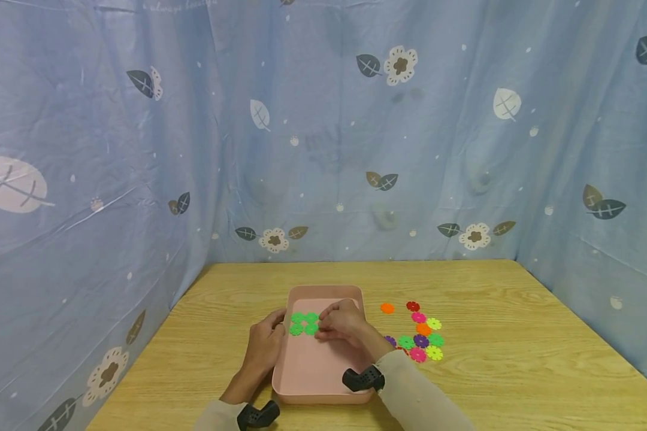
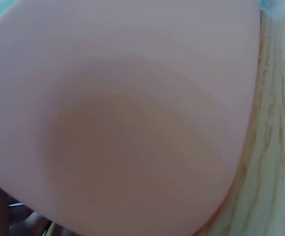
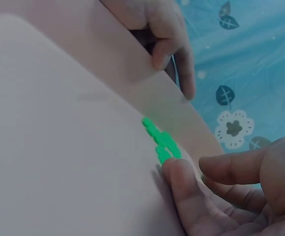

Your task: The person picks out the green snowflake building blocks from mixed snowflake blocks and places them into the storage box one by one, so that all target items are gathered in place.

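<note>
A pink tray [image 1: 318, 371] lies on the table in front of me. My left hand [image 1: 265, 342] grips its left rim, with fingertips over the wall in the right wrist view. The tray's pink side [image 2: 132, 59] fills most of the left wrist view. Inside, near the left wall, several green notched plastic discs [image 1: 304, 324] lie in a square block. My right hand [image 1: 341, 320] reaches into the tray beside them. In the right wrist view, one fingertip overlaps the end of the green discs [image 3: 155, 132], while thumb and finger stand apart with nothing visible between them.
Right of the tray, several loose discs lie on the wooden table [image 1: 496, 335]: orange [image 1: 387, 308], dark red [image 1: 413, 306], pink [image 1: 417, 355], purple [image 1: 421, 341], yellow [image 1: 434, 353] and green ones. A blue patterned curtain [image 1: 323, 149] hangs behind and at both sides.
</note>
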### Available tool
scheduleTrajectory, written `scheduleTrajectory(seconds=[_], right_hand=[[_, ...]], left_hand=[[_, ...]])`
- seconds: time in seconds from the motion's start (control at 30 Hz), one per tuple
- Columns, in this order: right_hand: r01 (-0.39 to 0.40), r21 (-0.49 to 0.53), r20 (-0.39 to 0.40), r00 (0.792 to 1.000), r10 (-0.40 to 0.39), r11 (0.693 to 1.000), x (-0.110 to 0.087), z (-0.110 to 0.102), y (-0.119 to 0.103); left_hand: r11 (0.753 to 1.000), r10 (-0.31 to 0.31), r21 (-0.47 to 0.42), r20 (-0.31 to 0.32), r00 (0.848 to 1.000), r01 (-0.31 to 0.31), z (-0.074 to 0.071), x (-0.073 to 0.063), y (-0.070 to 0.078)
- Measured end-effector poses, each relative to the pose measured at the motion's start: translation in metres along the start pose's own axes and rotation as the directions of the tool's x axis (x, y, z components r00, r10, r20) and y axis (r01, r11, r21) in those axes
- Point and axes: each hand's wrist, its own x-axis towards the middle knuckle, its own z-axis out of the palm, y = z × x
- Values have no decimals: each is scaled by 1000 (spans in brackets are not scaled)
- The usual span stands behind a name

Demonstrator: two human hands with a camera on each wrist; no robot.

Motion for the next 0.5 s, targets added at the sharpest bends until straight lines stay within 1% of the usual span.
scheduleTrajectory(seconds=[0.07, 0.1, 0.13, 0.2, 0.3, 0.37, 0.4, 0.5], right_hand=[[-4, -10, 12, 1000, 4, 1000, 0, -2, -3], [7, -24, 15, 1000, -6, 1000, 0, -4, -4], [21, -38, 16, 1000, -21, 999, 0, -5, -6], [75, -84, 8, 997, -74, 994, 0, -9, -10], [122, -112, 0, 992, -123, 986, -2, -14, -16], [123, -114, -2, 992, -124, 986, -4, -18, -20], [106, -97, 2, 994, -106, 990, -5, -20, -21], [85, -100, -14, 996, -87, 991, -9, -26, -25]], left_hand=[[1000, -9, -5, 7, 1000, 9, 0, 0, 0], [1000, -9, -4, 11, 1000, 9, 0, 0, 0], [1000, -8, -3, 14, 1000, 8, 0, 1, 0], [1000, -5, -2, 18, 1000, 5, 1, 1, -1], [1000, 1, -3, 21, 1000, -1, 1, 1, -1], [1000, -1, -1, 19, 1000, 1, 1, 1, 0], [1000, -3, -1, 19, 1000, 3, 1, 1, 0], [1000, -13, 4, 13, 1000, 13, 0, 1, 0]])
